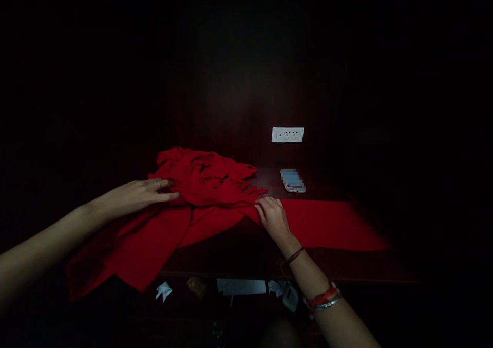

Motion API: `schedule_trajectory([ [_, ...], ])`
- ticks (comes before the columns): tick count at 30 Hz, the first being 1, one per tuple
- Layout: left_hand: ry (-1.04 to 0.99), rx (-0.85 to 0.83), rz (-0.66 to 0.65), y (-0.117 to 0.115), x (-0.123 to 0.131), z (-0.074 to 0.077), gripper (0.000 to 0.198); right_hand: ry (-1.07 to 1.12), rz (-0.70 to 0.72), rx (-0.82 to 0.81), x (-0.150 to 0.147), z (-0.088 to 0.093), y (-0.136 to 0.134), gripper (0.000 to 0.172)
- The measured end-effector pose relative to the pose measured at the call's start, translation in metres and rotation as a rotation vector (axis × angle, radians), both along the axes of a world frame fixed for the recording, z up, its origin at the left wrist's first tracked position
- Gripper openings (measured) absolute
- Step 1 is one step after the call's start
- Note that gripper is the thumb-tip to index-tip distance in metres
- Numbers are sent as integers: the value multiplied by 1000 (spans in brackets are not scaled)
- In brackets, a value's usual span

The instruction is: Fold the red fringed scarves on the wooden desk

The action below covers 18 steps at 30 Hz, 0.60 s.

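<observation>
A red fringed scarf (215,181) lies bunched up on the dark desk, with a smooth flat length stretching to the right and loose folds hanging over the front edge at the left. My left hand (142,194), a ring on one finger, rests against the left side of the bunched part with its fingers stretched out and apart. At the scarf's middle, my right hand (272,215) is closed, pinching the cloth edge near the fringe. Part of the left hand's fingertips is hidden by the folds.
Behind the flat length lies a phone (293,180) on the desk. A white socket panel (287,135) is on the dark wall. Below the desk's front edge are a white paper scrap (164,291), a pale flat sheet (241,286) and other small items in shadow.
</observation>
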<state>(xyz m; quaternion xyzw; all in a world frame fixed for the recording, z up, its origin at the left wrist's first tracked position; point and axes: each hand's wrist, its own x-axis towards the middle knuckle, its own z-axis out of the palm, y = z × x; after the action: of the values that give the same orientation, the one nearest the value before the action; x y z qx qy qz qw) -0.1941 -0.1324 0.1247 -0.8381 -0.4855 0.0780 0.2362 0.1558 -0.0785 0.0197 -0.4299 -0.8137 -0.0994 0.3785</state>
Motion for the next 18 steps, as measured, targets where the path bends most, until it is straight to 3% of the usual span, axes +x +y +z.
schedule_trajectory([
  [4, 40, -63, -26, -9, 3, -19, 38, -22, 5, -7, 0, 0, -1, 14],
  [8, -23, 168, 68, -13, 17, -26, 30, -30, 24, -15, 1, 1, -1, 14],
  [12, -43, 265, 179, -10, 23, -22, 27, -6, -3, -13, 2, 0, 0, 14],
  [18, 94, 306, 259, -3, 5, -7, 28, 6, -22, -8, 2, 1, -1, 15],
])
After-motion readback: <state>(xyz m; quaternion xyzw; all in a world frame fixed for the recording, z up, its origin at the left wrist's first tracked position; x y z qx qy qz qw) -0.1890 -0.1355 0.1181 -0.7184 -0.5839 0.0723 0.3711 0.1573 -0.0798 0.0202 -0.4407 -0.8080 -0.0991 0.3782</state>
